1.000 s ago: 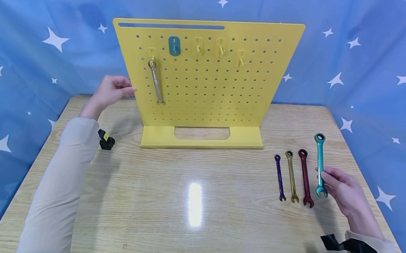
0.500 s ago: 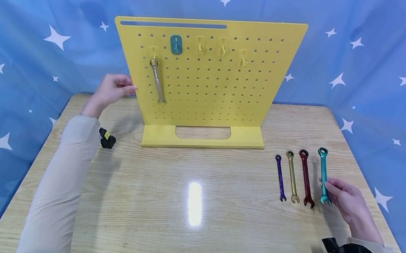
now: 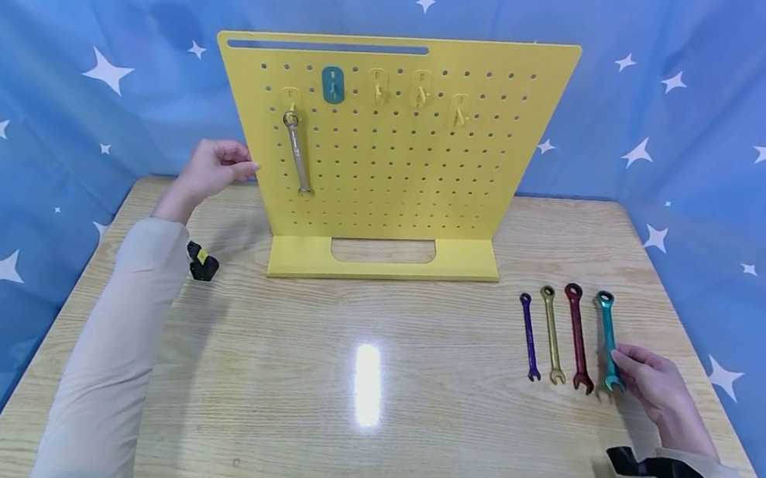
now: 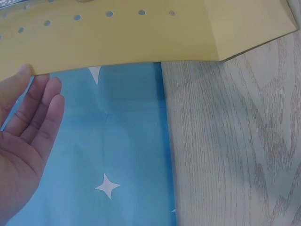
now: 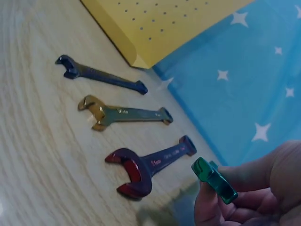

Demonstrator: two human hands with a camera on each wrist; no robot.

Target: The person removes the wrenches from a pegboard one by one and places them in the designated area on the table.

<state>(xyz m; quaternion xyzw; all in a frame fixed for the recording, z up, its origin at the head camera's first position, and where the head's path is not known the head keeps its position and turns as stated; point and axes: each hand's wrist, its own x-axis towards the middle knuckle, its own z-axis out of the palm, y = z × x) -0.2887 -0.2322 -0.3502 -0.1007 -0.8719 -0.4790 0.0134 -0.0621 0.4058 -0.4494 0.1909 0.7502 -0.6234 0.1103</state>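
Note:
My right hand [image 3: 655, 388] pinches a teal combination wrench [image 3: 607, 325] at the right of the table. Seen from the right wrist, its open end [image 5: 214, 180] points at the camera between thumb and fingers. Left of it lie a red wrench [image 3: 578, 333], a gold wrench [image 3: 552, 335] and a purple wrench [image 3: 529, 336], side by side. My left hand [image 3: 203, 177] holds the left edge of the yellow pegboard [image 3: 390, 170]; in the left wrist view the thumb is on the front, the fingers [image 4: 51, 110] behind. A silver wrench [image 3: 298, 154] hangs from the leftmost hook.
Right of the silver wrench, the board carries a teal hook [image 3: 333, 86] and three yellow hooks, one of them near the middle [image 3: 420, 91]. The board's base [image 3: 380, 270] stands on the wooden table [image 3: 283, 384]. A blue star-patterned cloth [image 3: 722, 80] surrounds the table's back and sides.
My right hand has lowered the teal wrench toward the table, slightly toward me, beside the red wrench. The left hand keeps its place on the board's edge.

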